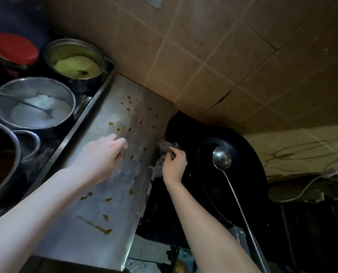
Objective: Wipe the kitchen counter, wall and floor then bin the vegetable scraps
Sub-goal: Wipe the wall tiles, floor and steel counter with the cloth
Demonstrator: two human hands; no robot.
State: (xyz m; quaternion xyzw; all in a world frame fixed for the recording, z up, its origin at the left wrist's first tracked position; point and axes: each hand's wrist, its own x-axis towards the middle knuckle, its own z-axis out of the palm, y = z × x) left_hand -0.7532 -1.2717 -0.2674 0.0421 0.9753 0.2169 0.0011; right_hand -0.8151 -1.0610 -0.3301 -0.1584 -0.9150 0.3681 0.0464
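I take the steel tabletop (109, 186) as my landmark: it runs as a long strip from the near edge toward the tiled wall (213, 62), and orange-brown sauce drops (129, 129) are scattered along most of it, thickest toward the wall end, with a smear near the front edge. My right hand (174, 164) sits at the tabletop's right edge, its grip closed on a grey rag (164, 149) bunched there, just beside the black wok (233, 174) with the ladle (222, 157) lying in it. My left hand (103, 154) hovers low over the middle of the tabletop, fingers loosely curled and holding nothing that I can see. The spills lie to the left of the rag and spread both toward the wall and toward me, so I judge the right hand is the one to sweep inward along the strip's long axis. The pots (34, 107) stand in a tray off the tabletop's left side.
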